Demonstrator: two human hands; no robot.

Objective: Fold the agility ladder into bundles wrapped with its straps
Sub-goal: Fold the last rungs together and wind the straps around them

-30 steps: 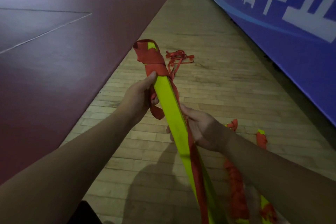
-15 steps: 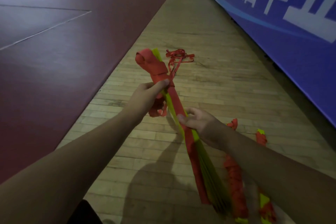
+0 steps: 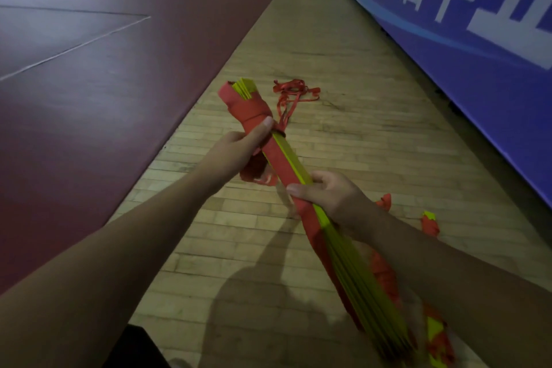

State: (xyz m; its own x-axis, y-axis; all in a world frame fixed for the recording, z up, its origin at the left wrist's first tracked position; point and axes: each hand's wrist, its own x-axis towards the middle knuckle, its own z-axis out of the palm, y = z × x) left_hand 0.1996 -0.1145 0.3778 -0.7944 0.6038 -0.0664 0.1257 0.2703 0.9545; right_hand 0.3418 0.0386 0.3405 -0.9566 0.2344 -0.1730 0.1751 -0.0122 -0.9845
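Note:
A bundle of yellow ladder rungs (image 3: 294, 163) with red strap wound round its far end (image 3: 251, 106) runs diagonally across the middle of the view, held above the floor. My left hand (image 3: 239, 149) grips the bundle just below the wrapped end, thumb pressed on the red strap. My right hand (image 3: 325, 191) grips the bundle lower down, fingers curled round it. Loose red strap (image 3: 294, 89) trails from the bundle onto the wooden floor beyond. A loop of red strap (image 3: 257, 172) hangs under my left hand.
A second bundle of red and yellow ladder (image 3: 430, 222) lies on the wooden floor (image 3: 343, 134) at the right, partly behind my right forearm. A blue banner wall (image 3: 466, 48) runs along the right. Dark red court mat (image 3: 98, 69) covers the left.
The bundle has tilted lower and turned, so the rung edges now face up. Both hands have kept their grip; the right hand has moved slightly down and right.

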